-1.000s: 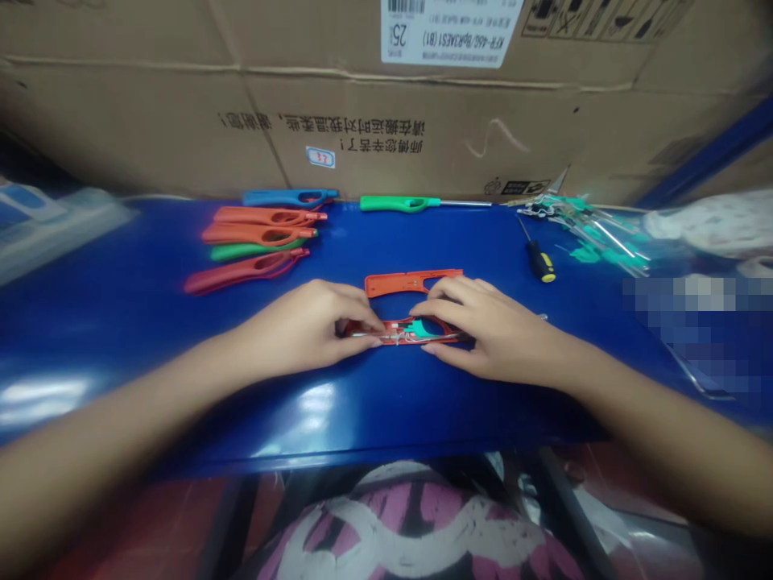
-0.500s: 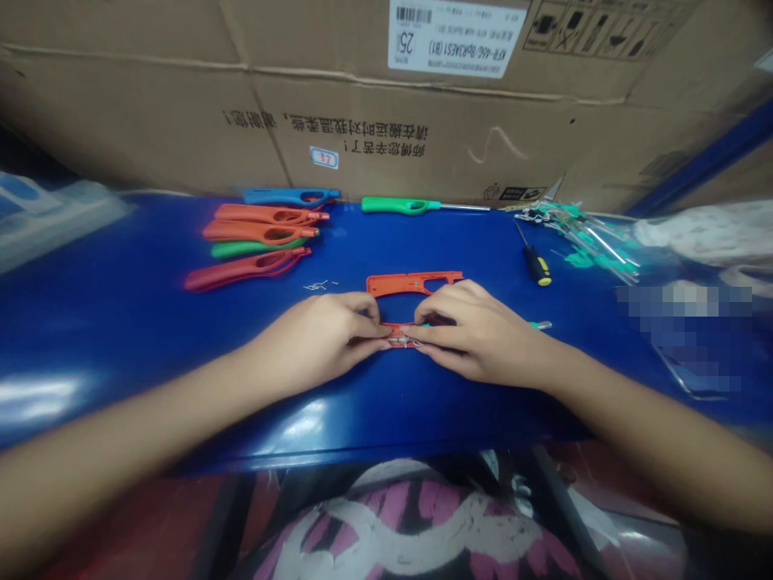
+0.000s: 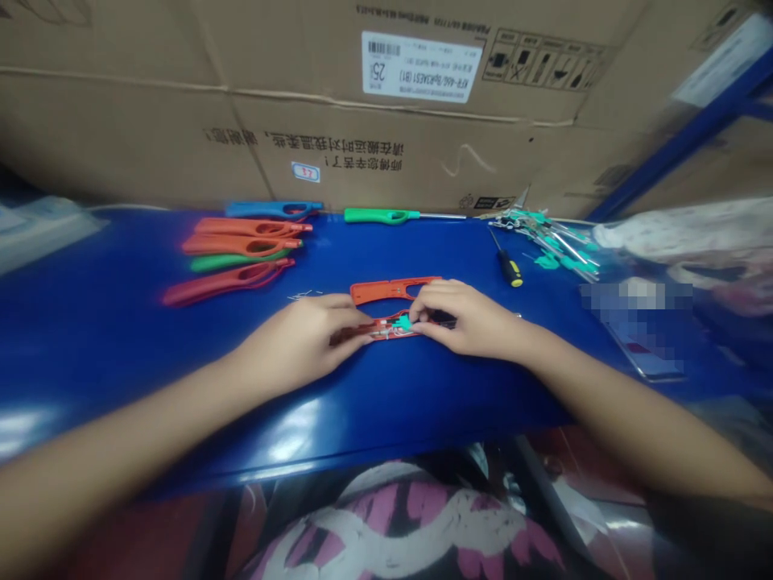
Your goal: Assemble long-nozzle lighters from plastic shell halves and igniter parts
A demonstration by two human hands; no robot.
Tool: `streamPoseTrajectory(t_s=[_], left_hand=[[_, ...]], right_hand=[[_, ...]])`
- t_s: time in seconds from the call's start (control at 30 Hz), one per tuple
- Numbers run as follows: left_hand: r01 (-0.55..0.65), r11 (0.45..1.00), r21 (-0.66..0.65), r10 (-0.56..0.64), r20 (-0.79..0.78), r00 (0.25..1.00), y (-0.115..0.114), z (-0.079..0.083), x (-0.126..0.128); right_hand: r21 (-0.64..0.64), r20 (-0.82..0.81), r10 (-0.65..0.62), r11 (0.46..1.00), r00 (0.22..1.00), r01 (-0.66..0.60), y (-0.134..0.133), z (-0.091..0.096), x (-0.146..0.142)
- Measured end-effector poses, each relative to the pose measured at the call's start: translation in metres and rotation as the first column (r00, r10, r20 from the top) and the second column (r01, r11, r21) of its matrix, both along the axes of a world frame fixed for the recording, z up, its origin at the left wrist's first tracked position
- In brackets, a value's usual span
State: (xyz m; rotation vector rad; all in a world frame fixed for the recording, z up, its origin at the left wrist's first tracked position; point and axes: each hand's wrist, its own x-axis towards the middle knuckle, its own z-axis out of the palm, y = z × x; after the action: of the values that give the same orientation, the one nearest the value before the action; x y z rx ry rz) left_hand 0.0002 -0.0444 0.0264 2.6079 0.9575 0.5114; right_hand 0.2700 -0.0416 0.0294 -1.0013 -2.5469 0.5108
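An orange lighter shell half (image 3: 382, 337) lies open side up on the blue table, with thin wires and small parts inside. My left hand (image 3: 311, 332) pinches its left end between thumb and fingers. At the shell's middle sits a teal trigger (image 3: 401, 323), and the closed fingertips of my right hand (image 3: 468, 318) grip its right side. My right fingers hide the shell's right end. Just beyond my hands rests a second orange shell half (image 3: 379, 291), inner face up. Several tiny pins or screws (image 3: 307, 296) are scattered near my left knuckles.
Blue, orange, green and red lighter bodies (image 3: 226, 282) lie at the back left. A green lighter with a metal tube (image 3: 444, 216) lies at the back. To the right are a screwdriver (image 3: 507, 266), a heap of teal-and-metal parts (image 3: 561, 242) and a phone (image 3: 652, 354). A cardboard box (image 3: 314, 105) stands behind.
The teal trigger now shows in the shell, where my fingers covered the middle before. My hands have moved apart slightly, the left toward the shell's end. The camera view has shifted.
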Motion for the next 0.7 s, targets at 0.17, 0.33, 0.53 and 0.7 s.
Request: streamPoseTrajectory(t_s=[0.17,0.33,0.53,0.7], left_hand=[[-0.035,0.998,0.054,0.036,-0.012,0.999,0.0,0.001,-0.001],[-0.087,0.981,0.172,0.1,-0.071,0.992,-0.004,0.007,0.002],[0.103,0.986,0.13,-0.101,-0.016,0.995,-0.005,-0.001,0.009],[0.166,0.984,0.064,-0.165,-0.007,0.986,-0.003,-0.011,0.01]], right_hand=[[-0.081,-0.091,-0.036,0.996,0.995,0.029,0.002,0.0,-0.001],[0.078,-0.046,-0.014,0.997,0.999,0.017,-0.003,0.018,0.007],[0.038,0.183,0.014,0.999,0.983,-0.022,-0.011,0.031,0.014],[-0.023,0.244,-0.002,1.0,0.97,0.008,-0.009,0.022,0.01]])
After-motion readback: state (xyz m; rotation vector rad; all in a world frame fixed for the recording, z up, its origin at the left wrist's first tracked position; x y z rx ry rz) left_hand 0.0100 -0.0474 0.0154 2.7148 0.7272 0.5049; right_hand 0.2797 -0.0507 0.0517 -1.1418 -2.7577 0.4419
